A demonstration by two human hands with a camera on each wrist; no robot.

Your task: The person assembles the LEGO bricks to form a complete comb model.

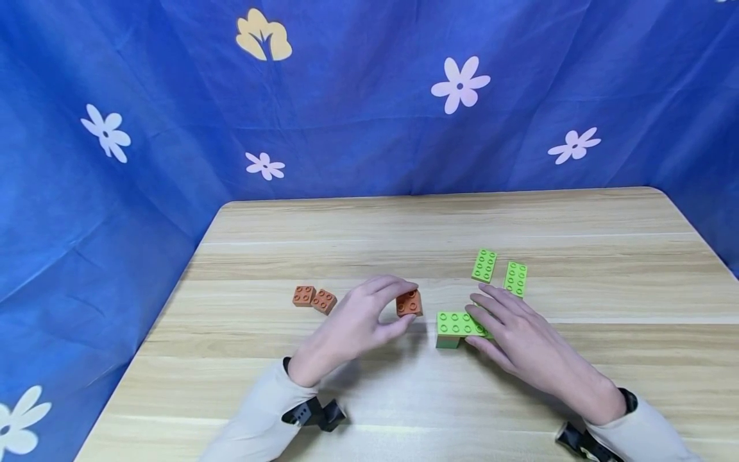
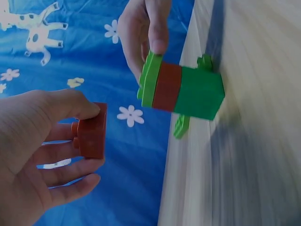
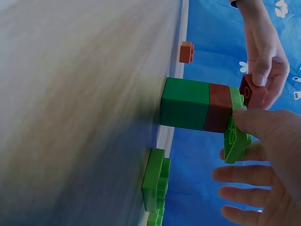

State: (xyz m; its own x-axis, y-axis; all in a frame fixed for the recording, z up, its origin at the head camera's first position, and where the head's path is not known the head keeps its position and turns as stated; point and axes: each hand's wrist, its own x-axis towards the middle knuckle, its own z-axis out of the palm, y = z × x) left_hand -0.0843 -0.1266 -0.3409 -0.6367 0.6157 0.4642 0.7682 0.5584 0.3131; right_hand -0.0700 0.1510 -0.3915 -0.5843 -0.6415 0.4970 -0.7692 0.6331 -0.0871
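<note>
My left hand (image 1: 360, 314) pinches a reddish-brown building brick (image 1: 409, 304) between thumb and fingers, raised over the table, its studs toward the palm in the left wrist view. To its right stands a small stack: a dark green block (image 3: 186, 103) at the bottom, a reddish-brown brick (image 3: 218, 107) above it, and a light green brick (image 1: 453, 323) on top that juts out to one side. My right hand (image 1: 519, 340) grips the jutting end of that light green brick, thumb on the near side and index finger behind; the other fingers are spread. It partly hides the brick in the head view.
Two reddish-brown bricks, one (image 1: 303, 296) touching or nearly touching the other (image 1: 324, 301), lie left of my left hand. Beyond my right hand lie two light green bricks, one farther left (image 1: 484, 265), the other (image 1: 516, 278) partly covered. A blue flowered curtain (image 1: 369, 96) borders the wooden table (image 1: 346, 237).
</note>
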